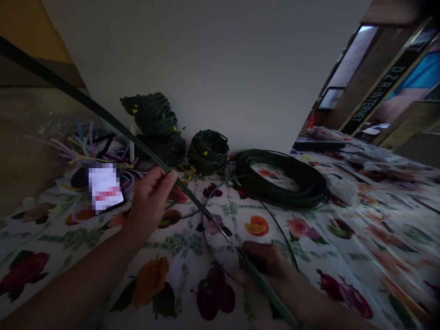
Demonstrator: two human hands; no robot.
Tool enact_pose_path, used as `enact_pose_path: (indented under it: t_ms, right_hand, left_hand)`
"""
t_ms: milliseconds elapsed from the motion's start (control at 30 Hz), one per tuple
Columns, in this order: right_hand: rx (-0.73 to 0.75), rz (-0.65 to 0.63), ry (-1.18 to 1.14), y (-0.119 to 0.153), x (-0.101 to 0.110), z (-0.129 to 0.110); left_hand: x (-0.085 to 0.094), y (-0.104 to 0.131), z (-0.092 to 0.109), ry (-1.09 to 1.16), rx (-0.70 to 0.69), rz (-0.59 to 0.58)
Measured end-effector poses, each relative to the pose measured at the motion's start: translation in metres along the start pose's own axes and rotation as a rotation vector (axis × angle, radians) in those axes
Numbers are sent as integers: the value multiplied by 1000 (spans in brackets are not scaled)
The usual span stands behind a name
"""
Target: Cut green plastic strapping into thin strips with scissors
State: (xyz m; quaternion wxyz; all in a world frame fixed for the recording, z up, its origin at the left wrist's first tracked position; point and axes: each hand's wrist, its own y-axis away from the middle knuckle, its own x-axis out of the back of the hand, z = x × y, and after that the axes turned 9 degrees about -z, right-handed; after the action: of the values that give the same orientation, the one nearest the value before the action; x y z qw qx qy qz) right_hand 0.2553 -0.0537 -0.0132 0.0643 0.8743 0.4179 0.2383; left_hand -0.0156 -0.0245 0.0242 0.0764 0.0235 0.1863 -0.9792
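Observation:
A long, flat dark green strip (pixel 134 138) slants from the upper left down to the lower right, passing by both hands. My left hand (pixel 154 197) pinches it between thumb and fingers near the middle. Lower down, my right hand (pixel 264 263) is closed around its lower stretch; the fingers are blurred and partly hidden. Just above my right hand the strip has a pale, shiny spot, and I cannot make out whether it is a glint or another thing. Behind the hands lies a big coil of dark green strip (pixel 318 188), with thin loops trailing from it across the tablecloth.
Dark woven baskets (pixel 156 114) with yellow bits stand against the white panel (pixel 220 68), beside a smaller round one (pixel 208 153). At left are a phone (pixel 105 188) and a bundle of pastel strips (pixel 82 146). A fruit-patterned tablecloth (pixel 185 270) covers the table.

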Motion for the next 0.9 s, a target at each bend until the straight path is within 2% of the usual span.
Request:
enact_pose_path:
  t_ms: [900]
  right_hand:
    - [-3,4,22,-2,-2,5]
  left_hand:
    - [0,0,0,33,-4,-10]
